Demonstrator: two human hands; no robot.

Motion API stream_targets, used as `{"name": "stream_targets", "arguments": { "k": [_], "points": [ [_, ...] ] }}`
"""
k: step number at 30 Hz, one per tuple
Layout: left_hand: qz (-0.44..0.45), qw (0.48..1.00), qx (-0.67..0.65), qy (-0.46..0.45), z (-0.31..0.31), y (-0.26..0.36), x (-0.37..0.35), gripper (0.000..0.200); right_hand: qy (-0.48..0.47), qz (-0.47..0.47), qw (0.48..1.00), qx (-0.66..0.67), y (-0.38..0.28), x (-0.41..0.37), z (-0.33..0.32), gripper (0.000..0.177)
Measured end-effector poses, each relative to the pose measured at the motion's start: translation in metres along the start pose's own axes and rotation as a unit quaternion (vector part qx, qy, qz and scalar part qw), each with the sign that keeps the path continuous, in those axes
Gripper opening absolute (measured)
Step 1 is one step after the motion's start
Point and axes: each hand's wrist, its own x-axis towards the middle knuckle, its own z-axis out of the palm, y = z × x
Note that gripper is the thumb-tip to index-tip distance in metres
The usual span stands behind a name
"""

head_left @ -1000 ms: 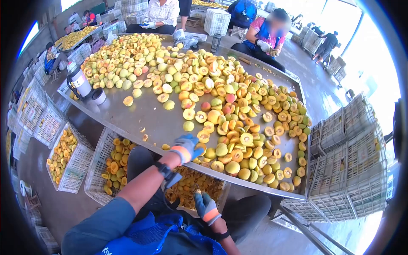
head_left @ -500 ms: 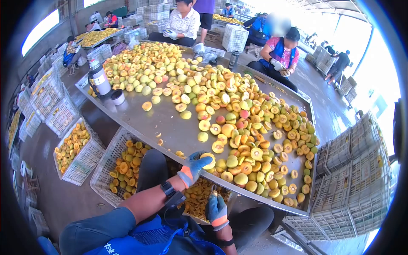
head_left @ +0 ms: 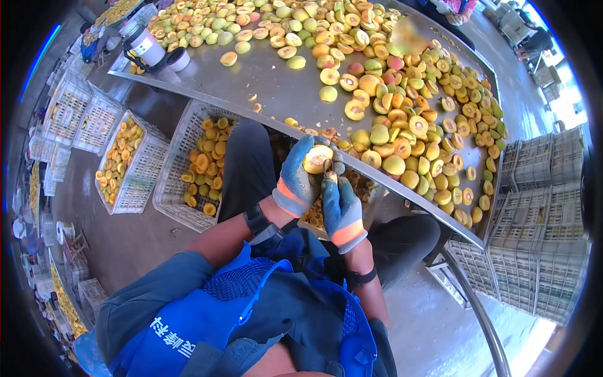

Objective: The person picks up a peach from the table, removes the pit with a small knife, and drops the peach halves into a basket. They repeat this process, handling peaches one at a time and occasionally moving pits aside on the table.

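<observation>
Gloved in blue and orange, my left hand (head_left: 298, 179) holds a halved yellow fruit (head_left: 318, 159) with its cut face showing. My right hand (head_left: 342, 213), in a matching glove, is closed on a small tool with a metal loop (head_left: 327, 166) at the fruit's edge. Both hands meet over the near edge of the metal table (head_left: 264, 81), which bears a heap of whole and halved fruits (head_left: 396, 113). Beneath my hands, a crate of fruit pieces (head_left: 313, 215) is partly hidden.
At my left stand a crate of fruit halves (head_left: 164, 200) and another filled crate (head_left: 143, 182). A flask (head_left: 144, 47) and a dark cup (head_left: 178, 59) sit on the table. Stacked crates (head_left: 534, 245) rise at the right. A co-worker's hand (head_left: 455, 19) shows beyond the table.
The view has tilted down. My left hand has brought the fruit half away from the heap to my right hand, and the tool now meets the fruit.
</observation>
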Motion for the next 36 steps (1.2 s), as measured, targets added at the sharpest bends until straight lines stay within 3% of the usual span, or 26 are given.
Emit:
{"name": "stream_targets", "arguments": {
  "k": [4,5,8,9,16,17,18,20,23,26,29,32,36],
  "points": [
    [0.009,1.0,0.016,-0.007,0.003,-0.002,-0.012,0.034,0.013,0.024,1.0,0.011,0.014,-0.001,0.009,0.024],
    [0.038,0.996,0.047,0.065,0.008,-0.007,-0.011,0.031,0.016,0.033,0.999,0.021,0.017,-0.001,0.011,0.025],
    [0.014,0.998,0.028,0.047,0.004,-0.006,-0.009,0.029,0.016,0.078,0.993,0.086,0.022,-0.002,0.016,0.028],
    [0.019,0.995,0.052,0.087,0.005,-0.008,-0.009,0.027,0.014,0.091,0.989,0.116,0.025,-0.002,0.019,0.027],
    [-0.025,0.995,0.056,0.076,-0.012,-0.017,-0.01,0.038,0.0,0.101,0.983,0.153,0.029,-0.004,0.025,0.029],
    [-0.036,0.995,0.065,0.072,-0.016,-0.018,-0.009,0.04,0.029,0.061,0.976,0.205,0.039,-0.001,0.036,0.031],
    [-0.045,0.994,0.073,0.069,-0.02,-0.018,-0.008,0.042,0.001,0.091,0.977,0.192,0.048,-0.003,0.032,0.031],
    [-0.015,0.993,0.099,0.068,-0.019,-0.022,-0.007,0.043,-0.057,0.153,0.972,0.166,0.035,-0.003,0.017,0.032],
    [0.003,0.992,0.109,0.069,-0.019,-0.025,-0.006,0.043,-0.042,0.12,0.972,0.196,0.029,-0.002,0.019,0.034],
    [-0.012,0.992,0.116,0.037,-0.021,-0.022,-0.004,0.044,-0.108,0.205,0.944,0.234,0.007,-0.001,0.002,0.039],
    [-0.028,0.989,0.144,0.017,-0.025,-0.022,-0.002,0.046,-0.174,0.269,0.871,0.372,0.015,-0.003,-0.009,0.046],
    [-0.033,0.989,0.138,0.035,-0.024,-0.022,-0.001,0.046,-0.168,0.248,0.876,0.377,0.017,-0.003,-0.006,0.047],
    [-0.03,0.987,0.142,0.071,-0.026,-0.025,0.001,0.044,-0.156,0.239,0.917,0.279,0.015,0.0,-0.006,0.045]
  ]
}}
